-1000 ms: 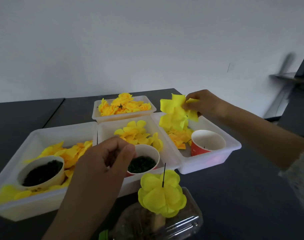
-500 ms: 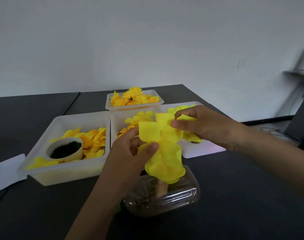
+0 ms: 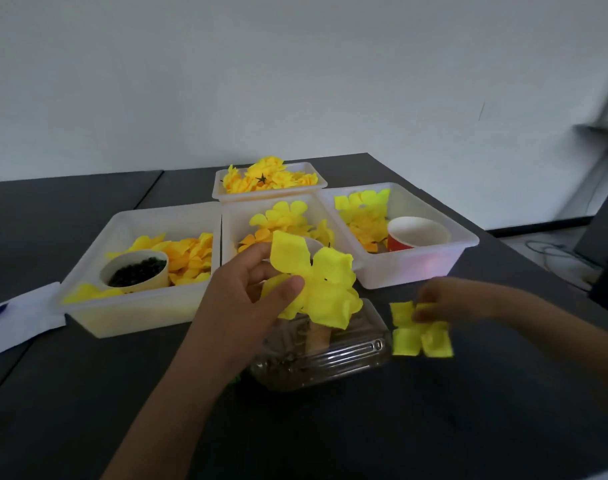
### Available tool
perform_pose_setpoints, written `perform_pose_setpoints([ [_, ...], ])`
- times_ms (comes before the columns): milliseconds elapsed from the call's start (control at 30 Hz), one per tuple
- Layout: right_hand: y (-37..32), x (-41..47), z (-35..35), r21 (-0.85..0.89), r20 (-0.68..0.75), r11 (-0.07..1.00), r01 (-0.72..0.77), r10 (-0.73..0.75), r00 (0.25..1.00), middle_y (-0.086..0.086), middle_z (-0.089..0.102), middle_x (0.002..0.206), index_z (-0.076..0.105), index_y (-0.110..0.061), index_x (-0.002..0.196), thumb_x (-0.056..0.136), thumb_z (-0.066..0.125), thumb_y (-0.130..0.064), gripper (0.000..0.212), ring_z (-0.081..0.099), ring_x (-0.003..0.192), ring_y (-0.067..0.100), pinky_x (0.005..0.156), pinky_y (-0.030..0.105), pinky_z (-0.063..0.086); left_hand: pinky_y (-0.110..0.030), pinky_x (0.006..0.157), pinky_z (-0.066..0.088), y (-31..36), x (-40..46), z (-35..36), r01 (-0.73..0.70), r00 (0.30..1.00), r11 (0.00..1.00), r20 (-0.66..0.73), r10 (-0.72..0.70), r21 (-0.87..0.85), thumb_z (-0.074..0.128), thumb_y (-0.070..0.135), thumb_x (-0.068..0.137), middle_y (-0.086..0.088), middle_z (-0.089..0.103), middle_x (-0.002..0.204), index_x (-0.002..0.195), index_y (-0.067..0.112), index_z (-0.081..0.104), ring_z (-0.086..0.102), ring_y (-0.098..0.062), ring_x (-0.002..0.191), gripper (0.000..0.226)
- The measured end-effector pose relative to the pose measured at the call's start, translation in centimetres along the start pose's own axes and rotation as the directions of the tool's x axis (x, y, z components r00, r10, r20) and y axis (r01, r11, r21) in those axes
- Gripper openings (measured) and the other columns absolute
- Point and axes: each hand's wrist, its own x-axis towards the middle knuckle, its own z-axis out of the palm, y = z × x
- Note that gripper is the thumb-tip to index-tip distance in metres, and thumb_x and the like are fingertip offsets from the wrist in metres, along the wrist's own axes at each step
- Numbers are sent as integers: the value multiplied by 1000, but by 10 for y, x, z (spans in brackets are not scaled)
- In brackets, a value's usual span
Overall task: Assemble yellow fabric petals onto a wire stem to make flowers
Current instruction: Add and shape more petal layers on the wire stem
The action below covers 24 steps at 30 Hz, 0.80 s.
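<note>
Pinching the flower (image 3: 325, 289), the left hand (image 3: 250, 299) stays; the right hand (image 3: 444, 303) has pulled a petal piece (image 3: 418, 336) away.

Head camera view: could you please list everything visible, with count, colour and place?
Table: one, dark grey, under everything.
Trays: four, white, holding loose yellow petals.
Paper cup: one, pale, dark bits inside, left tray.
Red cup: one, right tray.
Clear container: one, front centre.
Flower: one, yellow, above container.
Petal piece: one, yellow, right of container.
Paper: white, far left.
Left hand: grips flower.
Right hand: blurred, pinches petal piece.
</note>
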Motion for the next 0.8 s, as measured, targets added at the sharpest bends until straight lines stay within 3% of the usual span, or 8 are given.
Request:
perform_pose_setpoints([
  [67,-2,5,9,0,-30,999,42,-42,999,-5,61,84,62,-22,82,93,60,-34,16,63,80,15,70,20,48,-21,67,57,1,0,4,6,1000,999,7,-6,-38,67,33,76,10,75,101,112,32,65,71,-8,92,36],
  [100,-6,4,10,31,-157,995,92,-86,984,-6,59,83,62,-21,84,93,61,-32,15,61,80,15,71,20,47,-23,69,58,1,0,7,9,1000,999,6,-9,-51,66,33,76,10,75,103,113,31,65,71,-10,94,38],
  [200,-36,-9,-7,217,-622,907,360,-155,767,-3,59,75,62,-15,80,96,54,-33,25,54,69,15,62,23,41,-31,70,61,2,6,14,21,999,998,-34,-24,-66,66,33,75,7,75,105,117,26,63,72,-15,92,42],
  [300,-81,-33,-34,567,-474,686,457,-182,862,4,69,74,64,-15,88,98,33,-56,53,53,53,16,49,23,38,-28,60,59,2,18,20,41,997,998,-66,-44,-40,65,25,84,9,75,99,112,30,63,72,-14,82,28],
  [367,-102,-44,-39,661,-378,607,442,-240,894,4,64,64,61,-14,84,97,28,-59,57,49,46,17,43,21,34,-24,54,54,3,26,24,45,998,999,-52,-45,-4,64,19,89,9,75,97,109,32,64,69,-12,77,24],
  [533,-120,-42,-32,603,-538,578,550,-214,815,-1,34,48,39,-15,61,103,39,-38,48,32,40,11,44,20,29,-22,47,48,1,34,32,62,996,998,-73,-61,18,66,21,89,6,75,89,105,32,64,63,-9,66,20],
  [667,-116,-30,-27,549,-613,619,561,-158,774,10,30,57,46,-7,71,102,41,-34,42,27,41,11,45,21,28,-17,40,42,-5,34,23,204,974,978,-109,-200,30,55,38,94,10,70,68,105,27,61,62,-3,52,17],
  [800,-116,-21,-19,559,-632,640,527,-81,770,10,29,57,37,-9,63,103,41,-31,46,24,40,10,44,22,25,-9,40,34,-18,33,17,267,963,959,-72,-261,98,42,39,100,10,61,54,78,10,67,45,2,41,44],
])
